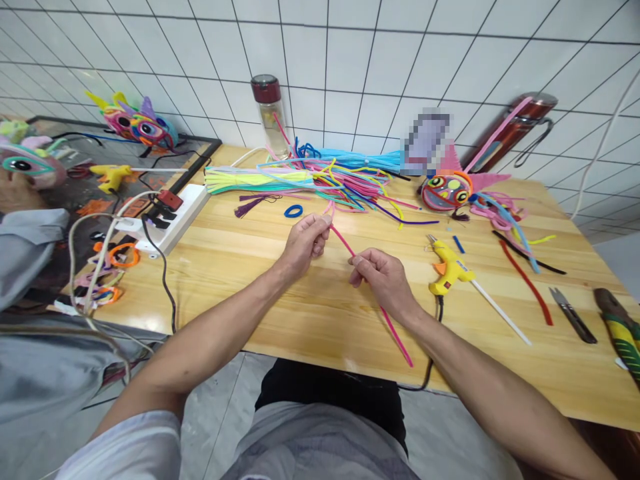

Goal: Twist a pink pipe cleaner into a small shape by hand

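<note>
A hot-pink pipe cleaner (396,337) runs slantwise between my two hands over the wooden table. My left hand (306,245) pinches its upper end, where a lighter pink strand also shows above the fingers. Farther down, my right hand (383,277) is closed round its middle, and the tail sticks out below towards the table's front edge. Just beyond my hands lies a pile of colourful pipe cleaners (270,180). A blue pipe-cleaner ring (293,211) rests left of the pile's front. To the right sits a decorated fish-like figure (447,191).
A yellow glue gun (449,268), red pipe cleaner (527,283), snips (573,317) and pliers (620,327) lie on the right. Two bottles, one a glass bottle (269,113), stand behind. At left are a power strip (175,220), cords and a co-worker's hand (20,193).
</note>
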The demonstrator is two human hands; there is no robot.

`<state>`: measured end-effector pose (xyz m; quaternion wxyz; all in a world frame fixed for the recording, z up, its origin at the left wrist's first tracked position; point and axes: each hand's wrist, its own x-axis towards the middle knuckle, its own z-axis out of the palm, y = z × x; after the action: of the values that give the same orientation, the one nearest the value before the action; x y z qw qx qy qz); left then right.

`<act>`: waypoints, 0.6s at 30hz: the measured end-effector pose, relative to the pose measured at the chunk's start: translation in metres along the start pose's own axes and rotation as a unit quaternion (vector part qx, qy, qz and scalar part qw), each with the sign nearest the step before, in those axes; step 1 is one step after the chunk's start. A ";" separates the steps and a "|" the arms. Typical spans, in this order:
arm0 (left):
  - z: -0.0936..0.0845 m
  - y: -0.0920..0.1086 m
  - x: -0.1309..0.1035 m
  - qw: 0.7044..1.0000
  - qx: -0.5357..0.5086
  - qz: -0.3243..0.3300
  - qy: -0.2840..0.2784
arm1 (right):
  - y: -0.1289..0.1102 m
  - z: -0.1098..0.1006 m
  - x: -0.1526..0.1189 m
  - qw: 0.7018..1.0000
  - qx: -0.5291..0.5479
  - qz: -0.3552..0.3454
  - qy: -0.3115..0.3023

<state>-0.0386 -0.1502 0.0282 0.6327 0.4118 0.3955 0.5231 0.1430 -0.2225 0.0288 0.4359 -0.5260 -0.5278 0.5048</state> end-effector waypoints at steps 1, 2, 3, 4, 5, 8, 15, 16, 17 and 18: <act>0.000 0.000 0.000 1.000 0.000 0.003 0.002 | 0.000 0.000 0.000 1.000 0.000 0.000 0.000; 0.000 0.000 0.000 1.000 -0.001 0.006 0.002 | 0.000 0.000 0.000 1.000 -0.001 0.001 -0.001; 0.000 0.001 0.000 1.000 -0.002 0.010 0.001 | 0.000 0.000 0.000 1.000 -0.003 0.002 -0.002; 0.000 0.001 0.000 1.000 -0.003 0.013 -0.002 | 0.000 0.000 0.000 1.000 -0.004 0.002 -0.003; 0.000 0.002 0.000 1.000 -0.005 0.016 -0.006 | -0.001 0.000 0.000 1.000 -0.005 0.002 -0.003; -0.001 0.004 0.001 1.000 -0.008 0.016 -0.021 | -0.001 0.000 -0.001 1.000 -0.010 -0.001 -0.004; -0.001 0.003 0.001 0.996 -0.021 -0.036 -0.076 | -0.002 -0.001 0.001 1.000 0.004 0.003 0.014; 0.000 0.002 0.000 0.995 -0.012 -0.048 -0.090 | -0.002 -0.001 0.002 1.000 0.006 0.003 0.016; 0.001 0.000 -0.001 0.993 -0.001 -0.058 -0.101 | -0.002 -0.001 0.002 1.000 0.005 0.001 0.018; 0.002 -0.001 -0.002 0.992 0.010 -0.064 -0.110 | -0.002 -0.002 0.002 1.000 0.002 -0.001 0.018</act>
<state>-0.0371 -0.1526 0.0279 0.7002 0.4470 0.3549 0.4289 0.1442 -0.2201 0.0307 0.4465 -0.5340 -0.5194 0.4957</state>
